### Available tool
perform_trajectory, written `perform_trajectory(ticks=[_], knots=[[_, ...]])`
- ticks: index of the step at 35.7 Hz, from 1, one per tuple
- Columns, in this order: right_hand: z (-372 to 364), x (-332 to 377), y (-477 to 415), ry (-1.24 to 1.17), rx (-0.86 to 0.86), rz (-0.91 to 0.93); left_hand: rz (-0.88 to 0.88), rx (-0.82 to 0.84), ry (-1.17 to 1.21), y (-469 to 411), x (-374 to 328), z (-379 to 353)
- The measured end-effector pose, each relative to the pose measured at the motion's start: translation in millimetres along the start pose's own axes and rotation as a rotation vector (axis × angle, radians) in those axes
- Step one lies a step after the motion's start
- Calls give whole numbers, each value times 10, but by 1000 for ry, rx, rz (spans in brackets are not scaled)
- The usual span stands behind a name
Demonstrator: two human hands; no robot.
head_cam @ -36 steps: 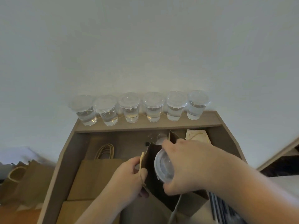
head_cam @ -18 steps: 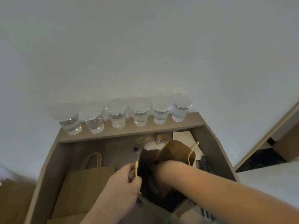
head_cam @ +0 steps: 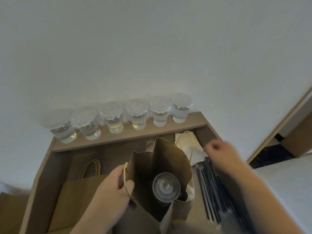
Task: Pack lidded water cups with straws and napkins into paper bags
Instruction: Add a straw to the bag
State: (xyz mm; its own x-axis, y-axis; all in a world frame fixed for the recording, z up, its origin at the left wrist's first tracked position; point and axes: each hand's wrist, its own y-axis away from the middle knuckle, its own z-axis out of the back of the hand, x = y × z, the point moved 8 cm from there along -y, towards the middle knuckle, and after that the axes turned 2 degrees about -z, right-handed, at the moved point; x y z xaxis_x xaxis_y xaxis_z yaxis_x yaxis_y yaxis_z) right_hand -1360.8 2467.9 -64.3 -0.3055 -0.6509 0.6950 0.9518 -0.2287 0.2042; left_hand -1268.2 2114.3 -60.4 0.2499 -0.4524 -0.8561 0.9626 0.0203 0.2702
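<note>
An open brown paper bag (head_cam: pixel 168 159) stands in the middle of the desk. Inside it a lidded water cup (head_cam: pixel 166 187) stands upright at the bottom. My left hand (head_cam: pixel 113 188) grips the bag's near left rim by its twine handle. My right hand (head_cam: pixel 219 152) is out of the bag, blurred, hovering over the far end of the dark straws (head_cam: pixel 211 188), next to the white napkins (head_cam: pixel 190 147). Its fingers are curled with nothing seen in them. Several more lidded cups of water (head_cam: pixel 137 115) line the back ledge.
Flat paper bags (head_cam: pixel 79 196) with twine handles lie stacked to the left. The desk has a raised wooden ledge (head_cam: pixel 190 124) at the wall and side walls. More brown bags sit on the floor at the far left (head_cam: pixel 10 208).
My right hand set the cup down inside the bag, let go, and drew out to the right above the straws. My left hand kept hold of the bag's rim.
</note>
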Motion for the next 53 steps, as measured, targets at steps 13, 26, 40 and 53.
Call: perform_trajectory(ticks=[13,26,40,53], knots=[[-1236,-1330,44,524,262,-249,-76,-3,-32,-78,-91,-49],[296,176,396,-6,-109,176,16,6,-18,-67,29,-44],[38,1561,957,195,6,802,13,-7,-61,-72,-8,-41],[712,1114,175,-439,-499,637,59,-7,-32,-168,144,6]])
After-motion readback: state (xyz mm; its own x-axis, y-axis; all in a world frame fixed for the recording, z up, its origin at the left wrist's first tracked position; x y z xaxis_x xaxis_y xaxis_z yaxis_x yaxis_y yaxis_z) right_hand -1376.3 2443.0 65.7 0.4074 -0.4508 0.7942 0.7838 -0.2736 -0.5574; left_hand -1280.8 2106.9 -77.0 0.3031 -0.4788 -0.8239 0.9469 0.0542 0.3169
